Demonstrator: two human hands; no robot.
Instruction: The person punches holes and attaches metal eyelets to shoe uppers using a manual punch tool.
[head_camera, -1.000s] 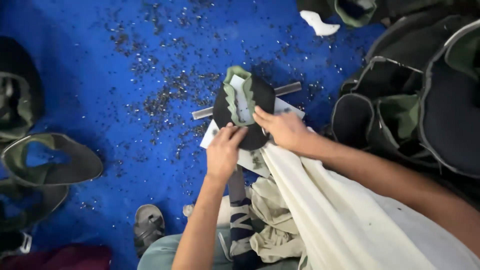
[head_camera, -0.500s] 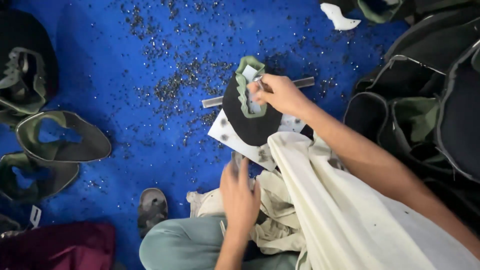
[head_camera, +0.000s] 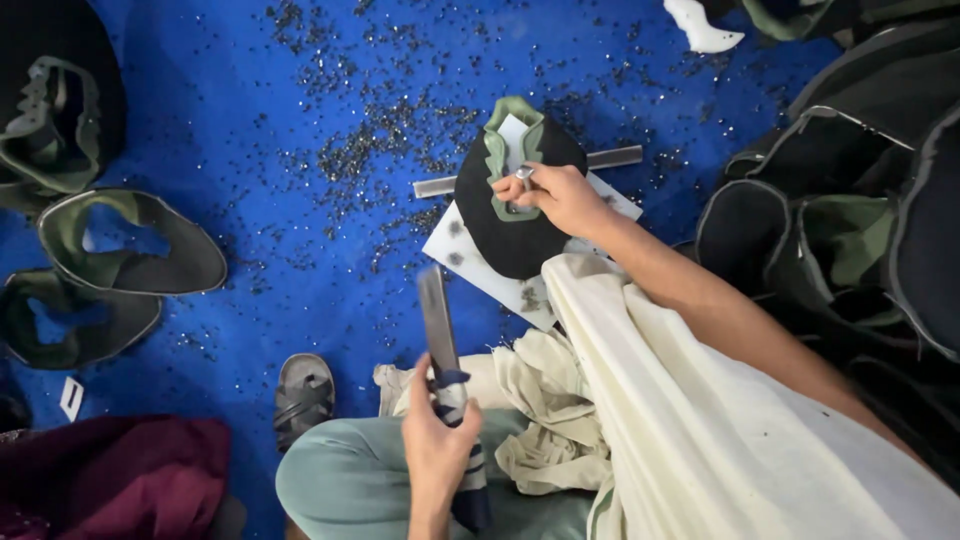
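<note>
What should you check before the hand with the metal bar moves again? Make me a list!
1. Left hand grips the wrapped handle of the metal bar: ok.
2. Right hand presses on the black and green piece: ok.
3. Piece rests on the white board: ok.
4. Right fingers out of the bar's path: cannot tell.
5. Bar raised, apart from the piece: ok.
6. Sandalled foot away from the board: ok.

The black piece (head_camera: 515, 225) looks like matt felt cloth with soft green fabric trim; beneath it lies a smooth white board (head_camera: 500, 285) and a dull metal bar (head_camera: 612, 158). The flat blade (head_camera: 436, 320) is grey metal, its handle cloth-wrapped; the blue floor (head_camera: 300, 120) looks matt, speckled with gritty dark bits
</note>
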